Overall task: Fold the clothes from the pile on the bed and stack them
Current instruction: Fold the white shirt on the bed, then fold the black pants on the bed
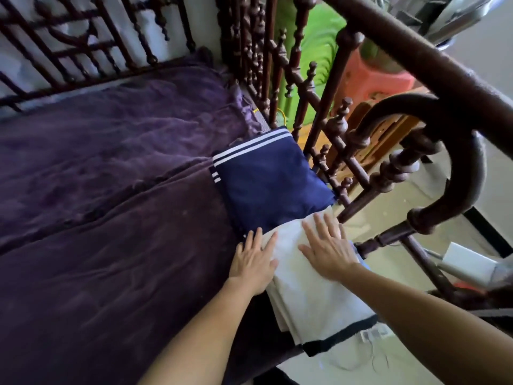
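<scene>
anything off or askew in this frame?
Yes. The white garment, pressed flat by the left hand and right hand, sits skewed to the navy folded garment, overlapping only its near edge. Its black-trimmed end seems to hang past the edge of the bed. Nothing looks spilled or damaged.

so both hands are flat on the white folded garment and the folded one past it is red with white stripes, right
Not red: the head view shows the striped garment is navy blue. The rest holds: the left hand and right hand lie flat on the white garment.
</scene>
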`<action>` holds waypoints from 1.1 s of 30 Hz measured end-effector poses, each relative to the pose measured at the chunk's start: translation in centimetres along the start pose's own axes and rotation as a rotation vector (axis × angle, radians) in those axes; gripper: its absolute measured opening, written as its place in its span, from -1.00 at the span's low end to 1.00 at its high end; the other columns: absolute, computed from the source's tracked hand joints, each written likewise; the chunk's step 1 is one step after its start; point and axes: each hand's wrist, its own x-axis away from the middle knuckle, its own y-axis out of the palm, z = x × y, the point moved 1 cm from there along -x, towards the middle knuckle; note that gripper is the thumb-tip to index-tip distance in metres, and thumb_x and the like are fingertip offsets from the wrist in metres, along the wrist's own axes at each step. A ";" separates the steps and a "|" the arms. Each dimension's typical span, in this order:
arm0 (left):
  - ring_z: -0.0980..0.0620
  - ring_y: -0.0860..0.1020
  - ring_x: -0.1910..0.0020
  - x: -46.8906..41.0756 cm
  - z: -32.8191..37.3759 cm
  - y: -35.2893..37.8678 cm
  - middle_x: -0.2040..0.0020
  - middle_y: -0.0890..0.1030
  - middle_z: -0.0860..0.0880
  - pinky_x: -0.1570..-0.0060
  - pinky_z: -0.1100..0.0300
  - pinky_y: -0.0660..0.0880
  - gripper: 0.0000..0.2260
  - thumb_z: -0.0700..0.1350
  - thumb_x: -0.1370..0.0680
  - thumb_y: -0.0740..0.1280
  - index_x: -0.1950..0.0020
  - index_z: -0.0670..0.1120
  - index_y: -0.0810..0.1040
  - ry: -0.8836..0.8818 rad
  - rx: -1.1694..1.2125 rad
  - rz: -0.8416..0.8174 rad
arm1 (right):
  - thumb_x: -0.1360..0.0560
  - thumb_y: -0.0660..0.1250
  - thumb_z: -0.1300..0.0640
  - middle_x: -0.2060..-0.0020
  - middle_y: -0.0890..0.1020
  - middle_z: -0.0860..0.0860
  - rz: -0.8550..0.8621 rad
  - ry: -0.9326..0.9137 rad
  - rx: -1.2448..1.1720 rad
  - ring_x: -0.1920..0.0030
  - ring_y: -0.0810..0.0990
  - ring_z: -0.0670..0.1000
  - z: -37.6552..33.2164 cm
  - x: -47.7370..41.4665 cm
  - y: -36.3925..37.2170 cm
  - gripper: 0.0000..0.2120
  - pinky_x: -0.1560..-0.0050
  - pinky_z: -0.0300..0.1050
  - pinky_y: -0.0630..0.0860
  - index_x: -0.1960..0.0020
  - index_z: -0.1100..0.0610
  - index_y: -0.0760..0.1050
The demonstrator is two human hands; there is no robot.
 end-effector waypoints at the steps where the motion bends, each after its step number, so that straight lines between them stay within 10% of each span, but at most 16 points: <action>1: -0.13 0.04 -0.53 1.4 -0.8 -0.5 -0.57 0.03 -0.15 -0.42 -0.05 0.12 -0.48 0.05 -0.64 0.06 -0.57 0.05 -0.03 -0.031 0.014 0.021 | -0.61 -0.02 -0.20 -0.57 -0.05 0.12 0.032 -0.010 0.032 -0.55 -0.14 0.17 -0.7 0.1 -1.0 -0.42 -0.49 0.18 -0.06 -0.56 0.01 0.04; 7: -0.12 0.49 -0.19 15.3 -9.1 -1.1 -0.26 0.49 -0.09 -0.12 0.06 0.41 -0.70 0.00 -0.63 0.14 -0.31 -0.07 0.42 -0.263 0.137 -0.092 | -0.49 0.37 0.04 -0.27 0.54 0.15 0.272 -0.273 -0.107 -0.29 0.49 0.20 -12.3 3.2 -6.8 -0.72 -0.18 0.11 0.42 -0.15 0.13 0.60; 21: -0.10 0.51 -0.22 58.8 -26.6 1.7 -0.21 0.56 -0.05 -0.10 0.06 0.45 -0.74 0.05 -0.57 0.20 -0.18 -0.02 0.49 -0.899 0.176 0.238 | -0.61 0.10 -0.10 -0.23 0.48 0.03 0.247 -0.980 -0.070 -0.25 0.43 0.10 -50.1 20.8 -12.1 -0.62 -0.19 0.03 0.40 -0.32 0.08 0.40; 33: -0.09 0.51 -0.23 73.1 -44.0 3.5 -0.22 0.57 -0.07 -0.16 0.08 0.46 -0.72 0.01 -0.57 0.21 -0.22 -0.03 0.52 -1.143 0.269 0.323 | -0.62 0.10 -0.15 -0.28 0.45 0.03 0.178 -1.139 -0.007 -0.29 0.41 0.10 -76.0 19.9 -13.7 -0.58 -0.12 -0.02 0.44 -0.39 0.03 0.33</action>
